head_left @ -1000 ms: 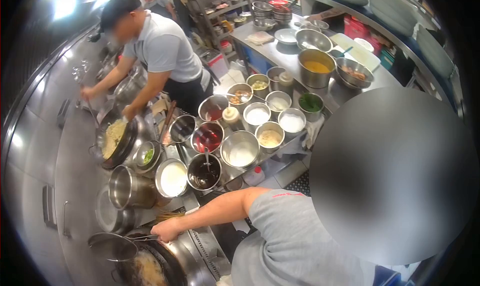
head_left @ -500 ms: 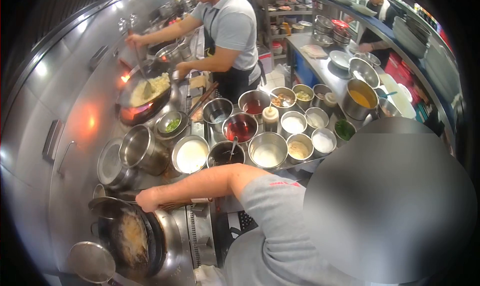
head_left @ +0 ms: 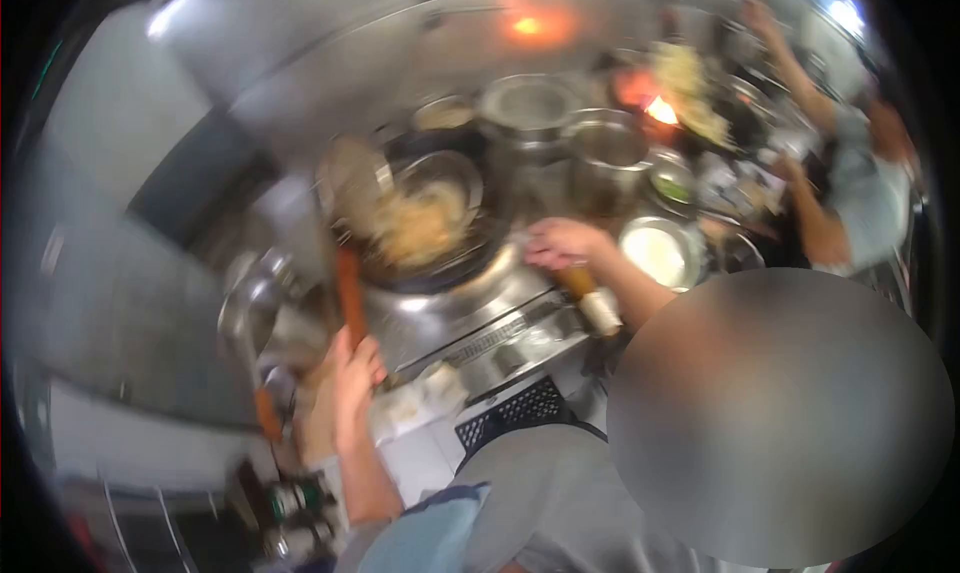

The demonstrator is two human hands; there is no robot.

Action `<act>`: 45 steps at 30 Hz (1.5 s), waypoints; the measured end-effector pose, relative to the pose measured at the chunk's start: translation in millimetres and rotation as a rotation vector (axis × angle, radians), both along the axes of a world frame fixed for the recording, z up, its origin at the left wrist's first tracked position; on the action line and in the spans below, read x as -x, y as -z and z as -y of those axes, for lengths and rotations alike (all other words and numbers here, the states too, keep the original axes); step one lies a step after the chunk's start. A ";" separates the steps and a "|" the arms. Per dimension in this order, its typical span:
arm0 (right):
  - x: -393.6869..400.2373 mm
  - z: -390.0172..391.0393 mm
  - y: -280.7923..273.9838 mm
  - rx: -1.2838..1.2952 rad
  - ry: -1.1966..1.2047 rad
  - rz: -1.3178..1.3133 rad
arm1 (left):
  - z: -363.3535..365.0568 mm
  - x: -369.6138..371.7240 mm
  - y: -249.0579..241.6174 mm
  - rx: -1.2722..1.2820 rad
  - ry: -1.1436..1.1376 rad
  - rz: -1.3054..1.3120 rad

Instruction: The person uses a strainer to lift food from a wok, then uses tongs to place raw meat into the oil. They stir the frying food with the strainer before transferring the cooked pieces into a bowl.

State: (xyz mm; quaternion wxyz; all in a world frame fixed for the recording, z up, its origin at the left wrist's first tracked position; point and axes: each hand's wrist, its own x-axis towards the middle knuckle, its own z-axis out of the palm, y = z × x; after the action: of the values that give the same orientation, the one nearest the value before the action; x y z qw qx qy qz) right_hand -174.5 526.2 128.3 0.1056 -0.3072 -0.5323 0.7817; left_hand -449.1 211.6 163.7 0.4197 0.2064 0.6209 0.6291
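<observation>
My left hand [head_left: 355, 368] is closed around the reddish-brown wooden handle of a round strainer [head_left: 355, 178]. The strainer's mesh hangs at the left side of a dark wok [head_left: 480, 253]. Golden food [head_left: 420, 228], blurred, is in the wok. To the right of the wok rim, my right hand [head_left: 562, 245] is closed, apparently on the handle of a large round metal ladle [head_left: 455, 168] over the wok; blur hides the grip. Just below that hand lies a brown bamboo-like bundle [head_left: 578, 281] with a white end.
Right of the wok are metal pots [head_left: 605, 143], a pot of white liquid [head_left: 655, 253] and a bowl of chopped greens [head_left: 675, 185]. Flames [head_left: 660, 110] burn under a co-worker's wok at the upper right. A white cloth [head_left: 425, 398] lies on the stove's front edge.
My view has swung left and is blurred. My left hand has come into view holding the strainer. The ladle now sits over the food, where before it was at the wok's far rim.
</observation>
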 end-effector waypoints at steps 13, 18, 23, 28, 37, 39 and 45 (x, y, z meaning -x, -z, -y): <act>-36.3 39.6 -78.7 -0.393 -0.073 0.186 | 12.7 -8.2 -15.7 0.058 -0.049 -0.183; -40.6 58.1 -103.9 -0.645 -0.019 0.313 | 20.5 -14.1 -17.3 0.100 -0.065 -0.207; -50.8 57.3 -115.8 -0.768 -0.024 0.384 | 24.1 -9.7 -11.1 0.140 -0.040 -0.283; -66.5 66.8 -138.0 -0.840 -0.012 0.445 | 13.5 7.0 -16.7 0.162 -0.059 -0.337; -97.3 87.4 -134.4 -0.978 -0.036 0.441 | -17.4 62.0 -15.5 0.119 0.031 -0.032; -89.7 72.0 -102.9 -1.086 -0.115 0.348 | -6.8 44.8 -27.4 0.126 0.055 0.117; -66.2 56.9 -77.4 -1.036 -0.036 0.350 | 34.7 -17.1 -52.5 0.106 0.101 0.207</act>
State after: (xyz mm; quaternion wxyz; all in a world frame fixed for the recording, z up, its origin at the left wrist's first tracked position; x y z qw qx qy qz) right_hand -108.4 469.2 205.7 0.1397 -0.3311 -0.8626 0.3561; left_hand -432.0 176.9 216.3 0.5232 0.1490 0.5953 0.5913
